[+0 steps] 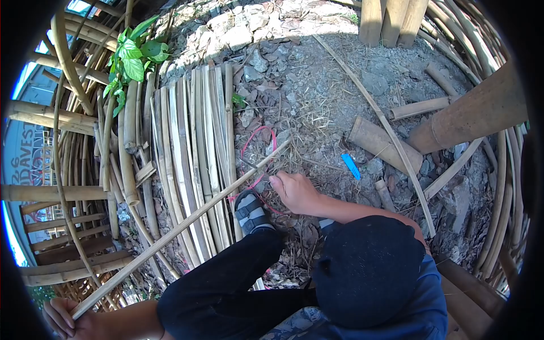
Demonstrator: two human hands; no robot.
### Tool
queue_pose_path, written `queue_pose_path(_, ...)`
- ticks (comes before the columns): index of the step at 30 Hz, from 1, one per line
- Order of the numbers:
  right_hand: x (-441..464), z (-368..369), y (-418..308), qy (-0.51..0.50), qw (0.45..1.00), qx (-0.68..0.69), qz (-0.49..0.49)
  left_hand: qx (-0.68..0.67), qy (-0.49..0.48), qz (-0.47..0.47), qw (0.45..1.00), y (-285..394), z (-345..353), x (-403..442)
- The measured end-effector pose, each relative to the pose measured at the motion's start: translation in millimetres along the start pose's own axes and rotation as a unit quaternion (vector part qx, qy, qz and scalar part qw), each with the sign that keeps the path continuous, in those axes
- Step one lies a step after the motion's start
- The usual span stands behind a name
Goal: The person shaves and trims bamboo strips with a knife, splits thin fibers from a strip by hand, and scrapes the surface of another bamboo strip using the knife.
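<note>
A long split bamboo strip (187,222) runs diagonally from the lower left up to the middle. My left hand (68,318) is closed around its lower end, at the edge of view. In the middle, my right hand (294,192) makes a fist just below the strip's upper end. A thin dark blade-like tool (248,164) seems to come from this fist and cross the strip; its handle is hidden in the fingers. Under the strip, several split bamboo strips (195,147) lie side by side. A pink cord (243,148) loops on the ground beside them.
A blue object (351,166) lies on the stony ground. To the right are cut bamboo pieces (385,144), a thick bamboo pole (470,110) and another long strip (377,107). Bamboo framing (56,194) stands at left, near a leafy plant (131,59). My sandalled foot (251,212) borders the strips.
</note>
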State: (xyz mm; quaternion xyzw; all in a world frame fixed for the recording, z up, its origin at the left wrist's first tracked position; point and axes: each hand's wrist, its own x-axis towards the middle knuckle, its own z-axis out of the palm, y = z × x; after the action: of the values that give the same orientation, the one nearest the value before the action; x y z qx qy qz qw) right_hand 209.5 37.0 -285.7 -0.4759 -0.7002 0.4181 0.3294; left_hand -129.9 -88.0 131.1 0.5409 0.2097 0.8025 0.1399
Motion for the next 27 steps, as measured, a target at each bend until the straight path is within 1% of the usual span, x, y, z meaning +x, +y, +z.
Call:
queue_pose_path(1, 4.3, 6.4, 26.1, 0.001, 1.000, 0.000, -0.001, -0.006, -0.007, -0.013, 1.000, 3.0, -6.6, 2.3)
queue_pose_path(2, 9.1, 9.9, 53.7, 0.003, 0.999, -0.030, 0.032, -0.012, -0.014, -0.025, 1.000, 4.8, -9.4, 3.3)
queue_pose_path(3, 13.9, 2.3, 55.0, 0.006, 0.996, -0.061, 0.065, -0.015, -0.014, -0.022, 1.000, 4.8, -9.4, 3.6)
queue_pose_path(4, 15.2, -4.4, 55.3, -0.016, 0.995, -0.047, 0.083, -0.024, -0.023, -0.033, 0.999, 3.4, -9.6, 2.7)
queue_pose_path(5, 16.6, -7.9, 54.7, -0.016, 0.995, -0.049, 0.081, -0.031, -0.032, -0.045, 0.998, 2.2, -9.3, 0.8)
queue_pose_path(6, 14.3, -10.7, 34.8, -0.012, 0.996, -0.017, 0.083, -0.027, -0.033, -0.050, 0.998, 5.0, -16.1, 4.8)
queue_pose_path(7, 13.7, -7.2, 22.0, -0.004, 0.996, 0.017, 0.085, 0.009, -0.036, -0.054, 0.998, 6.8, -26.6, 12.8)
queue_pose_path(8, 10.8, 0.6, 17.6, 0.013, 0.999, 0.029, 0.023, 0.042, -0.035, -0.049, 0.997, 8.3, -37.9, 16.0)
queue_pose_path(11, 0.7, 7.1, 1.0, 0.012, 1.000, 0.028, -0.005, 0.010, -0.018, -0.057, 0.998, 11.4, -39.8, 17.1)
queue_pose_path(12, 5.5, 9.6, 12.0, 0.042, 0.999, -0.011, 0.016, 0.010, -0.018, -0.057, 0.998, 11.6, -41.8, 17.3)
queue_pose_path(13, 11.8, 9.0, 30.9, 0.041, 0.999, -0.012, 0.016, -0.012, -0.051, -0.078, 0.996, 11.6, -44.5, 17.5)
queue_pose_path(14, 18.2, 6.1, 54.1, 0.033, 0.997, -0.057, 0.041, -0.034, -0.085, -0.099, 0.991, 11.8, -46.8, 17.8)
queue_pose_path(15, 24.0, 1.8, 62.7, 0.025, 0.992, -0.103, 0.065, -0.037, -0.084, -0.097, 0.991, 11.9, -47.8, 18.1)
queue_pose_path(16, 28.4, 1.9, 68.6, 0.004, 0.991, -0.089, 0.096, -0.004, -0.065, -0.073, 0.995, 11.7, -48.5, 17.6)
queue_pose_path(17, 29.9, 3.5, 75.0, 0.004, 0.991, -0.090, 0.096, 0.034, -0.047, -0.052, 0.997, 12.6, -48.6, 17.6)
queue_pose_path(19, 28.2, 3.1, 60.4, -0.006, 0.988, -0.075, 0.135, 0.025, -0.048, -0.061, 0.997, 6.8, -43.5, 15.6)
queue_pose_path(20, 29.2, -0.9, 52.0, -0.003, 0.988, -0.078, 0.132, 0.009, -0.044, -0.057, 0.997, 0.9, -42.3, 11.9)
queue_pose_path(22, 17.0, 1.8, 31.0, 0.019, 0.999, 0.000, 0.050, 0.012, -0.029, -0.052, 0.998, 3.9, -52.2, 18.3)
queue_pose_path(24, 12.2, -3.1, 13.0, -0.001, 0.999, 0.000, 0.043, 0.022, -0.015, -0.053, 0.998, 15.9, -69.5, 31.3)
queue_pose_path(25, 11.4, -3.5, 8.5, -0.015, 0.999, -0.002, 0.031, 0.017, -0.046, -0.064, 0.997, 23.1, -80.2, 40.5)
queue_pose_path(26, 12.4, -0.6, 21.0, 0.007, 0.999, -0.048, 0.021, 0.009, -0.076, -0.073, 0.994, 25.1, -80.3, 43.4)
queue_pose_path(27, 16.7, -0.9, 41.4, 0.007, 0.999, -0.049, 0.020, 0.007, -0.076, -0.072, 0.995, 28.3, -82.5, 43.8)
